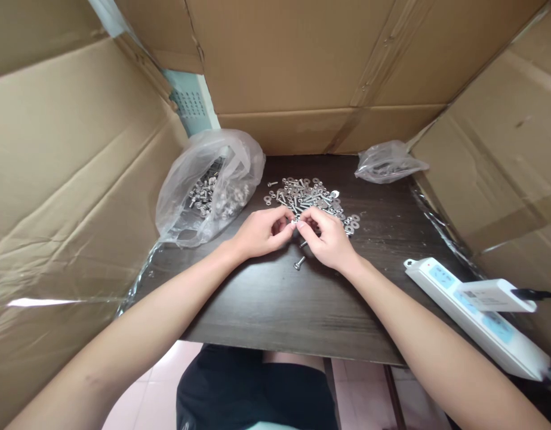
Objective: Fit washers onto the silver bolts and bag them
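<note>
My left hand and my right hand meet over the front of a metal pile, both closed in a pinch. A small shiny metal fastener shows between their fingertips; whether it is a bolt, nut or washer is mostly hidden. Behind the fingers lies the loose pile of bolts, nuts and washers. A single bolt with a thick head rests on the table in front of my hands. Another bolt is partly covered by my right hand.
An open clear plastic bag at left holds many metal fasteners. A crumpled plastic bag lies at the back right. A white power strip with a plugged-in adapter sits at right. Cardboard walls enclose the dark table.
</note>
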`<state>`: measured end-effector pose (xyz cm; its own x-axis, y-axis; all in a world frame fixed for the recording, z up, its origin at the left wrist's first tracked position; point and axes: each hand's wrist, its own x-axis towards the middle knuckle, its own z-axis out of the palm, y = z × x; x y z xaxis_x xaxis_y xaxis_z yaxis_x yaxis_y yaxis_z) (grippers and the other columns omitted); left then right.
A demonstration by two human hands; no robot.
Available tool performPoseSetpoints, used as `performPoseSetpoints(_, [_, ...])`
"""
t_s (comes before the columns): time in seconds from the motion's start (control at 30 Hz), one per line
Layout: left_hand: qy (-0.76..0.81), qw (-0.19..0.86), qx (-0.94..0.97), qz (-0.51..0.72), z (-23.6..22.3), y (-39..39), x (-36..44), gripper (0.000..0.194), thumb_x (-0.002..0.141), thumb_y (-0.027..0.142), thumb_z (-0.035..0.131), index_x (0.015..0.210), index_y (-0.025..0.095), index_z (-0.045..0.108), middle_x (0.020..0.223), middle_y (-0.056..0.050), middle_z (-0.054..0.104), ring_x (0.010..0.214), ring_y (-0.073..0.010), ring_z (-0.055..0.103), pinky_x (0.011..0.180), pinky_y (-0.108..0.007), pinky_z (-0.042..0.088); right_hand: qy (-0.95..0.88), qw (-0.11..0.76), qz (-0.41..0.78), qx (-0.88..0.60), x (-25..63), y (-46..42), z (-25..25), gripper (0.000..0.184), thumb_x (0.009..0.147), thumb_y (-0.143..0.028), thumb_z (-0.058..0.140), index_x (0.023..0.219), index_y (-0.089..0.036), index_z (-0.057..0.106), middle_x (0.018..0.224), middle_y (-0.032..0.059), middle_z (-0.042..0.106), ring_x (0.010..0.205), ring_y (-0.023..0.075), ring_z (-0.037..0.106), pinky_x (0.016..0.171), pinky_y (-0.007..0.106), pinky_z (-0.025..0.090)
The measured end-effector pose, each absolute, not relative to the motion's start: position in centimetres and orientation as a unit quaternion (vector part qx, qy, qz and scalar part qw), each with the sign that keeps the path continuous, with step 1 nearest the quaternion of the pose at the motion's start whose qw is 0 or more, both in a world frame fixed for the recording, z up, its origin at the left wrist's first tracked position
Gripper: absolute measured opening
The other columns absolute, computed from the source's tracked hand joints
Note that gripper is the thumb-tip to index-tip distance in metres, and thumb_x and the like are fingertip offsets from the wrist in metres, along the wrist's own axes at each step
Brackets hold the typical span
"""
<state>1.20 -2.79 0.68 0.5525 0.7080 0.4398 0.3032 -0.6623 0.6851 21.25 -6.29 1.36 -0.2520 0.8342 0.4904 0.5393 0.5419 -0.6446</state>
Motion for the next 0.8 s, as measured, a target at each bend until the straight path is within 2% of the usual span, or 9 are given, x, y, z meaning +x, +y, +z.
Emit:
performPoseSetpoints(0.23, [0.303,0.277,0.837,0.361,0.64,-2.80,1.14,0.019,0.098,0.034,0.058,0.094,0.016,0.064,0.071,0.002,0.064,0.060,-0.0099,0.056,0.061,-0.022,0.043,-0.772,0.418,0.184,-0.442,21.35,-6.24,1.28,0.012,0.096,-0.027,0.056,0.086,-0.022,0.054,0.075,0.0011,0.059,0.067,0.0171,0.054,0.064,0.030,0.042])
performPoseSetpoints(0.43, [0.297,0.284,0.836,0.363,0.54,-2.73,1.09,0.016,0.094,0.029,0.061,0.105,0.018,0.064,0.069,0.005,0.061,0.057,-0.0091,0.055,0.061,-0.021,0.044,-0.774,0.409,0.182,-0.448,21.42,-6.20,1.16,0.018,0.100,-0.029,0.053,0.084,-0.021,0.054,0.074,0.0008,0.059,0.065,0.0164,0.053,0.064,0.030,0.040])
performPoseSetpoints(0.57, [0.295,0.285,0.840,0.355,0.55,-2.77,1.09,0.016,0.094,0.030,0.061,0.105,0.018,0.064,0.069,0.005,0.061,0.056,-0.0089,0.055,0.060,-0.021,0.044,-0.777,0.410,0.180,-0.443,21.34,-6.19,1.20,0.026,0.103,-0.031,0.049,0.079,-0.021,0.052,0.068,-0.0011,0.054,0.060,0.0147,0.048,0.061,0.030,0.036])
performPoseSetpoints(0.8, [0.296,0.265,0.848,0.352,0.57,-2.86,1.11,0.019,0.099,0.034,0.058,0.104,0.017,0.066,0.069,0.003,0.063,0.057,-0.0100,0.056,0.060,-0.022,0.044,-0.773,0.410,0.180,-0.449,21.28,-6.12,1.27,0.041,0.106,-0.033,0.045,0.067,-0.022,0.036,0.058,-0.0032,0.040,0.054,0.0132,0.037,0.058,0.030,0.030])
